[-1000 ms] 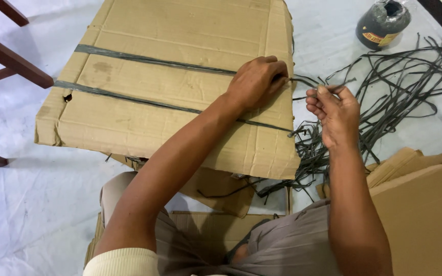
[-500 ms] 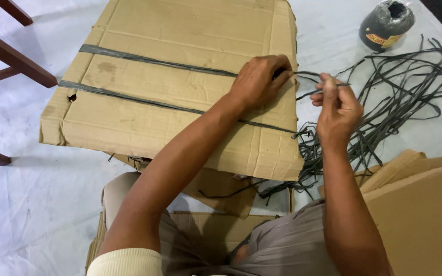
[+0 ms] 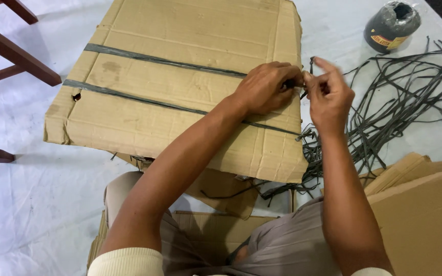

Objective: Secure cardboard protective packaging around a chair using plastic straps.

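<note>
Starting at left edge: dark wooden chair legs (image 3: 14,53) on white floor sheet (image 3: 31,204). Flattened cardboard stack (image 3: 180,46) beside them, two grey straps (image 3: 154,60) running across its top. Left hand (image 3: 264,87) rests on stack's right edge, fingers curled, pinching strap end there. Right hand (image 3: 328,97) just beside, touching left, fingertips pinched on same strap end. Loose tangle of grey strapping (image 3: 405,97) lies right of hands. Strap roll (image 3: 391,26) upright at top right. More folded cardboard (image 3: 420,214) at lower right.
</note>
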